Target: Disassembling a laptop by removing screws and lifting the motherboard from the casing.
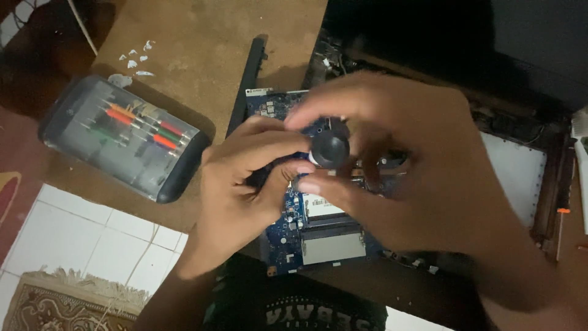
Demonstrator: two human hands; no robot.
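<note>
A blue laptop motherboard [318,239] lies under both my hands, partly hidden by them. My right hand [416,165] pinches a small black round knob-like part [331,147] between thumb and fingers, above the board. Close against that same part from the left, my left hand [245,178] has its fingertips touching it and curled around it. What the black part is fixed to is hidden by my fingers.
A clear-lidded case of coloured screwdrivers [122,138] lies at the left on a brown board [196,43]. An open laptop shell [520,165] sits at the right, a black strip [245,79] beside the motherboard. White floor tiles [92,239] and a patterned rug [61,306] show below.
</note>
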